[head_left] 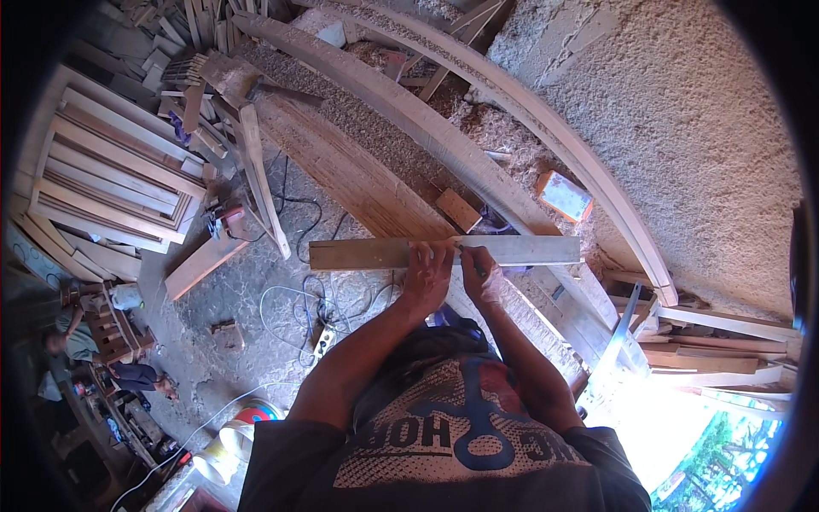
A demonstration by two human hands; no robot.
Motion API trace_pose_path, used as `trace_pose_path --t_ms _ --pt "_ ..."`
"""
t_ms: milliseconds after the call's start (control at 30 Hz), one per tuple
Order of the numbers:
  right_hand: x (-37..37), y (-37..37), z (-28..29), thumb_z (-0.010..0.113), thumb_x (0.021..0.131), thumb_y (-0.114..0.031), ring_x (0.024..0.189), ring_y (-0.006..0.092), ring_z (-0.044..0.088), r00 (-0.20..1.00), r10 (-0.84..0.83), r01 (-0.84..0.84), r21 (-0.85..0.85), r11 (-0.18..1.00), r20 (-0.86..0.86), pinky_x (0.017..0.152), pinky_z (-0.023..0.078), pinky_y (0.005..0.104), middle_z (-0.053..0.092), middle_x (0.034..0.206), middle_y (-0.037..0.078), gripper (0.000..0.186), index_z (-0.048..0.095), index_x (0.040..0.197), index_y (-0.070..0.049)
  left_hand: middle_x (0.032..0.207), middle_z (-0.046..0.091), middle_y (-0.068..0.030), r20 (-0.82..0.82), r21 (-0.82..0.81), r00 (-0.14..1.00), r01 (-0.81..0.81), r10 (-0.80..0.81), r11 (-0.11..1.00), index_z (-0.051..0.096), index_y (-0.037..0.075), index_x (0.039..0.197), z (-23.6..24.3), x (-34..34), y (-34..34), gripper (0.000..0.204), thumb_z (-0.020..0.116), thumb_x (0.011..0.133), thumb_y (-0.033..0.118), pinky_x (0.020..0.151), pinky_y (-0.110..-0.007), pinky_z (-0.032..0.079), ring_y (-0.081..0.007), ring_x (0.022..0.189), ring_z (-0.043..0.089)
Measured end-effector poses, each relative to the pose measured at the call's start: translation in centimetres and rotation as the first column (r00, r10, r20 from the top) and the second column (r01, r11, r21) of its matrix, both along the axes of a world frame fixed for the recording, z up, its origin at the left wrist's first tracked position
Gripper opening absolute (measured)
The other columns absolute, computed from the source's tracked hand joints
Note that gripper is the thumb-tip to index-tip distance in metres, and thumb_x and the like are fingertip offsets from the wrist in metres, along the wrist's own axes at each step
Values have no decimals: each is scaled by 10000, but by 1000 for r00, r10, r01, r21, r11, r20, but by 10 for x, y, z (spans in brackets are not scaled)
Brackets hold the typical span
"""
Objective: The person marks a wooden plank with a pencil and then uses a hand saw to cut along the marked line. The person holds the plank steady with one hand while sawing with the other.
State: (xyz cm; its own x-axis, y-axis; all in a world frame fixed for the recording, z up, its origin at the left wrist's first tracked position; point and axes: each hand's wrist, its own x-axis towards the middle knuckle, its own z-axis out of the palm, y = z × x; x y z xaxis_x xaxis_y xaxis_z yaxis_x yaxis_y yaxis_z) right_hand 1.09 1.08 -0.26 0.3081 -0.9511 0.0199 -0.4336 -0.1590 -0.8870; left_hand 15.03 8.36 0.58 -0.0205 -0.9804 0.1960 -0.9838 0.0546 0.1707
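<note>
A long pale wooden plank [358,254] lies crosswise in front of me, resting over a wide timber beam [367,183]. Near the plank's middle, my left hand [428,271] is closed on it, with the fingers over its top face. Just to the right, my right hand [483,275] is closed in a pinch around a slim, dark, pencil-like tool [479,268]. Its fingertips are against the plank beside the left hand. The tool's tip is too small to make out.
Long curved timbers [409,107] run behind the plank among shavings. A slatted wooden frame [119,171] leans at left, near a red-and-dark power tool [227,222]. Cables and a power strip [324,341] lie on the floor. Another person [77,337] is far left.
</note>
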Motion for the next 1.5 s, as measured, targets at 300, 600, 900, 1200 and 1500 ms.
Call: trace_pose_path --t_ms 300,600,900,1200,1500 --pt "-12 -37 22 691 933 -175 868 172 699 969 245 -248 248 937 43 754 543 341 739 882 118 197 731 1034 -12 1204 483 -243 99 119 995 -36 24 992 467 -48 1338 16 0 1 613 622 817 235 1037 -581 383 -431 1132 501" --pt "4 -133 31 747 838 -147 841 152 700 669 742 -637 479 604 -46 796 560 320 757 898 65 182 778 990 -53 1164 485 -261 144 51 988 -61 53 997 466 -30 1292 19 -3 -4 631 677 752 219 963 -537 430 -424 1075 526" --pt "3 -125 47 731 825 -151 898 200 712 609 771 -662 416 624 -188 839 557 348 764 916 86 177 786 980 -85 1185 485 -278 145 63 987 -76 66 995 471 -36 1272 17 -2 -1 591 654 772 219 966 -545 433 -438 1090 528" --pt "-23 -98 53 721 892 -184 822 178 702 909 415 -376 468 800 20 787 562 322 730 882 78 174 747 984 -39 1166 482 -244 202 75 977 -91 74 993 499 -44 1236 18 -4 -2 517 608 836 264 991 -547 419 -416 1117 494" --pt "-35 -49 0 725 925 -181 810 119 656 956 171 -250 355 901 239 749 528 288 727 872 65 163 692 970 -28 1185 483 -244 152 96 988 -51 36 994 474 -48 1299 19 -3 -3 553 605 847 244 997 -561 418 -424 1129 495"
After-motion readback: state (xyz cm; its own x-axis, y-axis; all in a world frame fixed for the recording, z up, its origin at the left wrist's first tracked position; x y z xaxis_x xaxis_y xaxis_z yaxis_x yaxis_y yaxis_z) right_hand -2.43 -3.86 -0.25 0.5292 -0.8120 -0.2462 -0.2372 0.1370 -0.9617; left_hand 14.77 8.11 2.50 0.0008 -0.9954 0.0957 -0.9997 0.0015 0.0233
